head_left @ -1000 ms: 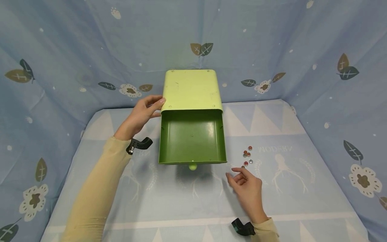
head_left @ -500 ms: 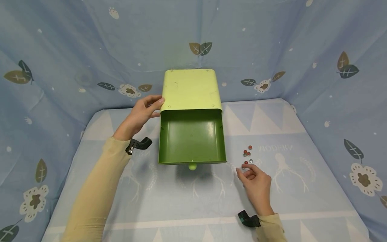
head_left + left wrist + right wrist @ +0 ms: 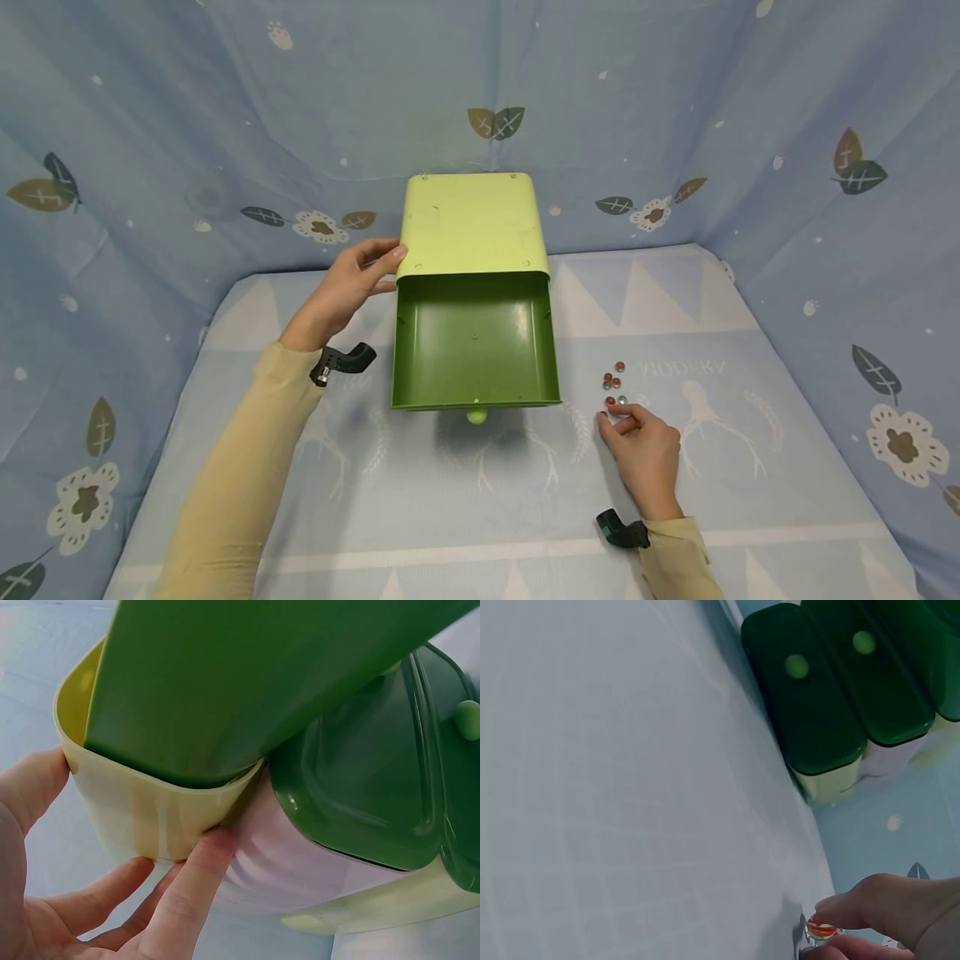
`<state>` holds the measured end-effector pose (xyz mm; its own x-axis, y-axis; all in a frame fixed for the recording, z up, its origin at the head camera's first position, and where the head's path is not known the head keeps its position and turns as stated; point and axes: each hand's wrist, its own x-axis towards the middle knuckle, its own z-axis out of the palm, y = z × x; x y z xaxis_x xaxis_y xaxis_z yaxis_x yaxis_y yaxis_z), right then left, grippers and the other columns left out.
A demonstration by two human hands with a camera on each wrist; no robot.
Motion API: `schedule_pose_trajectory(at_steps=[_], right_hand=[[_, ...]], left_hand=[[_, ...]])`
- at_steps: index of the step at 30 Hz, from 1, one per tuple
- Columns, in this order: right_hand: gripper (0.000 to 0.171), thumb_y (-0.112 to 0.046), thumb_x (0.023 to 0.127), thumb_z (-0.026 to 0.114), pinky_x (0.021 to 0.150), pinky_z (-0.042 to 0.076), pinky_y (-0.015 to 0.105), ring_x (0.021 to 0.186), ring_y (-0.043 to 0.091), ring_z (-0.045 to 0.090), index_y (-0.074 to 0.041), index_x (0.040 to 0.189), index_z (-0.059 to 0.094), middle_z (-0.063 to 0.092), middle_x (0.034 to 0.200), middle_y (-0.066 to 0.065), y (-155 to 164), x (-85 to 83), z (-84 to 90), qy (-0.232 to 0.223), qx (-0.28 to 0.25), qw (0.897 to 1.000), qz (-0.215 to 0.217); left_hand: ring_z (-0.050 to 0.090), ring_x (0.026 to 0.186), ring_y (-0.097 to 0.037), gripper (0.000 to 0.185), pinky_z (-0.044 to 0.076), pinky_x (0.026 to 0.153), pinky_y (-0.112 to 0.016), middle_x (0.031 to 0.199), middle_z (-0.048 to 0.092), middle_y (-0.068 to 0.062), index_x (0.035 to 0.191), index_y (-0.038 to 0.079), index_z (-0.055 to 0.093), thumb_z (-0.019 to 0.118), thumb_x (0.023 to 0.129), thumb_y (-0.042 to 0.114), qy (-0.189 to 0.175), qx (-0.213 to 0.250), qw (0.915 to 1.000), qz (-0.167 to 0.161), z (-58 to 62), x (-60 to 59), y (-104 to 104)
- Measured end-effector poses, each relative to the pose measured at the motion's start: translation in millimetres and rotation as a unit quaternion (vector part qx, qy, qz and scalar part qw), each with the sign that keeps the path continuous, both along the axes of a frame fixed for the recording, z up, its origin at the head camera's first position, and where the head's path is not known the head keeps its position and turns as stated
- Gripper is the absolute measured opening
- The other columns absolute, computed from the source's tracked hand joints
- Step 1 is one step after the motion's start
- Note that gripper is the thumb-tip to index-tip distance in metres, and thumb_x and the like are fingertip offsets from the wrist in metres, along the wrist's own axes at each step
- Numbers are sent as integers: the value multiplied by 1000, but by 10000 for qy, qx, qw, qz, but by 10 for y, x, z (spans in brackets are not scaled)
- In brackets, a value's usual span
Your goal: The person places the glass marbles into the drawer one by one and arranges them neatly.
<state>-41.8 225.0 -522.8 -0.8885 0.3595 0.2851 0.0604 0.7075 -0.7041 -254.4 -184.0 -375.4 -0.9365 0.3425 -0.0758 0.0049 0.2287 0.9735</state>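
Lying on the bench (image 3: 480, 517) just right of the open green drawer (image 3: 476, 337), the small beads (image 3: 613, 385) met the right hand (image 3: 643, 450), which pinched one. The left hand (image 3: 341, 289) was far off, holding the drawer box (image 3: 471, 221).

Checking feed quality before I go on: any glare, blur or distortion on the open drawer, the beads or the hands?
Head view: even light, sharp; soft glare patches on the drawer floor, wide-angle bending at the edges; beads tiny but distinct. Left wrist view: left hand very close and soft, cabinet skewed. Right wrist view: cloth a blurred grey expanse; right hand pinches one red bead.
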Motion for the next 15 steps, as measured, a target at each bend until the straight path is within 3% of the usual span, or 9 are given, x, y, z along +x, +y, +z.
schedule_pose_trajectory(at_steps=[15], right_hand=[[9,-12,89,92,48,38,29,51,10,51,-5,90,86,62,60,-7,-4,-4,-18,-76,114,9999,17]], left_hand=[[49,146,-34,76,48,122,-49,166,41,-18,168,2,37,63,113,46,-12,-17,10000,28,11,-1,11]])
